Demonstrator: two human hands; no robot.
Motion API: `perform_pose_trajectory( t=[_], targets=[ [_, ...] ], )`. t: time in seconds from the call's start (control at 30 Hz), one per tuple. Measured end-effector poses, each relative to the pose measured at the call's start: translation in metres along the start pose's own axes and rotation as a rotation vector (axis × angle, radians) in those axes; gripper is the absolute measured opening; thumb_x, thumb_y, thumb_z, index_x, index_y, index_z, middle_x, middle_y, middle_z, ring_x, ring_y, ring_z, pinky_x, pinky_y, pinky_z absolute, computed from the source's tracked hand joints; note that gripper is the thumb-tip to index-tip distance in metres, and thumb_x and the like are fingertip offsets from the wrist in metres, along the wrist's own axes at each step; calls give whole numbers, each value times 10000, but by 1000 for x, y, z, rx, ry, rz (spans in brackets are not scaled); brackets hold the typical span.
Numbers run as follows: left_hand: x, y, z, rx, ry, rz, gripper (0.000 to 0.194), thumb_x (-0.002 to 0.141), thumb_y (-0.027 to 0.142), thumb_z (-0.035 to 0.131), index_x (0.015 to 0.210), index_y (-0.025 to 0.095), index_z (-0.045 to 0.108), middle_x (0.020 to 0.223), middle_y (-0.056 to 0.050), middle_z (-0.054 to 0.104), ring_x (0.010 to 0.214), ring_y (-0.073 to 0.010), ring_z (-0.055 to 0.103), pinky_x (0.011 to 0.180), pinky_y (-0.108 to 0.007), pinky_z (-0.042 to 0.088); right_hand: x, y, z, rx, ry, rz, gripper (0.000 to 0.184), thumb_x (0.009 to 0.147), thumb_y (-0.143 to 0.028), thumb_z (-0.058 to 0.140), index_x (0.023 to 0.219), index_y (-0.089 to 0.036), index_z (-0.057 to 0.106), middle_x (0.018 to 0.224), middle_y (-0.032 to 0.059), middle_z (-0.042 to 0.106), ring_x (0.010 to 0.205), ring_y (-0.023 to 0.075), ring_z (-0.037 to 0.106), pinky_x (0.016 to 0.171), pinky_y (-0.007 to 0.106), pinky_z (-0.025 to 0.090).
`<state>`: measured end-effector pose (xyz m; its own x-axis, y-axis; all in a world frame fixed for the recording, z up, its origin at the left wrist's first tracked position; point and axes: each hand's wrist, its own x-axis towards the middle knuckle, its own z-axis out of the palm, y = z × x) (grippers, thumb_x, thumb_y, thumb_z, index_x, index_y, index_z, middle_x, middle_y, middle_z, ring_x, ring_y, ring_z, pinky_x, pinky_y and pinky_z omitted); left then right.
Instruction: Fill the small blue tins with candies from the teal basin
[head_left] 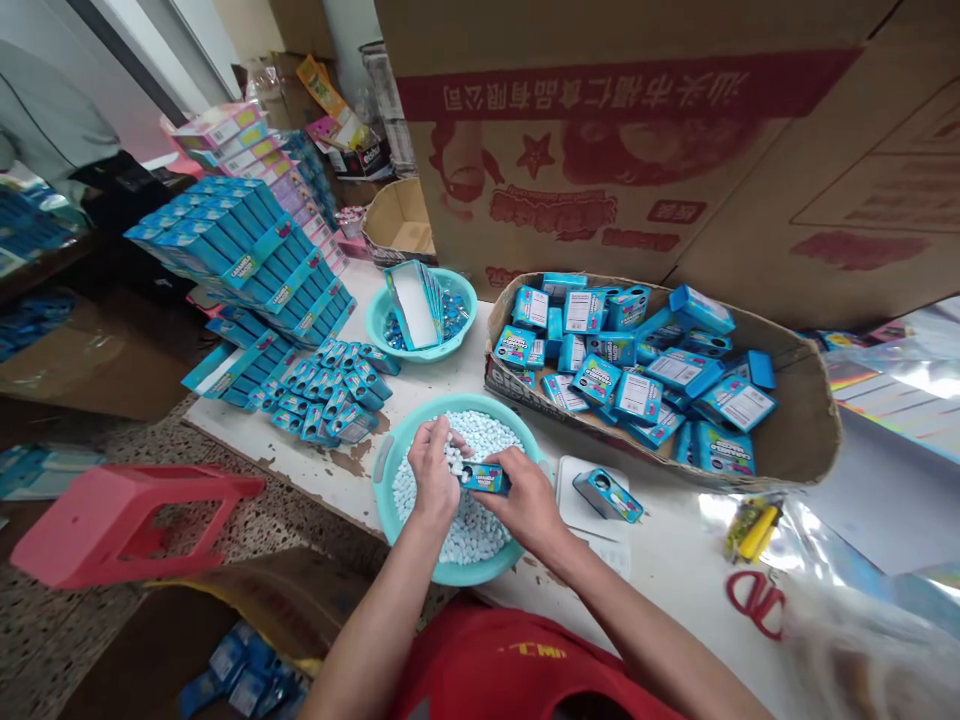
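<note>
White round pellets [454, 458] sit in the cupped left hand [433, 472]; the right hand [529, 500] grips a small blue cardboard box [490, 479]. Tipping too fast could spill some.

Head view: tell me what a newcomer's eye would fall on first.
Probably the turquoise basin of white pellets at the centre, where the left hand cups some beside a small blue box held by the right hand. Then the cardboard tray heaped with blue cartons on the right, and the tall stack of blue packs on the left.
</note>
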<state>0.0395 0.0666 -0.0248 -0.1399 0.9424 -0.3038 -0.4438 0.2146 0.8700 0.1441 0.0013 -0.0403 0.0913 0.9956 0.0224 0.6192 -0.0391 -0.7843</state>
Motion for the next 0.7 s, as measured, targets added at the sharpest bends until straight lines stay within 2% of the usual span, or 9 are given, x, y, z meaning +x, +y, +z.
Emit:
perform_pose_trajectory(
  t=[0.3,0.47,0.6,0.7],
  targets=[
    [-4,0,4,88,-35,43,370,773,466,607,599,184,443,460,59,428,442,-85,465,517,-219,426,-2,-2,-4,68,43,25,274,658,-154,724,882,-226,585,861,13,598,834,215,574,700,301,424],
    [-7,-2,6,123,-21,131,320,754,432,643,651,176,481,547,44,497,503,-85,497,510,-204,419,-4,-9,-7,28,80,-23,264,671,-151,711,893,-221,587,879,30,611,869,236,568,733,327,416],
    [-1,-12,5,153,-18,101,349,731,433,660,614,172,460,537,55,460,444,-58,426,427,-179,347,-2,-4,-2,41,61,41,267,648,-113,702,861,-223,585,856,22,609,848,230,573,723,323,421],
    [0,-14,5,143,-35,95,348,731,436,661,627,174,456,523,61,449,418,-47,386,389,-168,290,-2,0,0,95,80,33,291,652,-100,693,890,-226,583,883,16,605,866,220,570,739,317,428]
  ],
)
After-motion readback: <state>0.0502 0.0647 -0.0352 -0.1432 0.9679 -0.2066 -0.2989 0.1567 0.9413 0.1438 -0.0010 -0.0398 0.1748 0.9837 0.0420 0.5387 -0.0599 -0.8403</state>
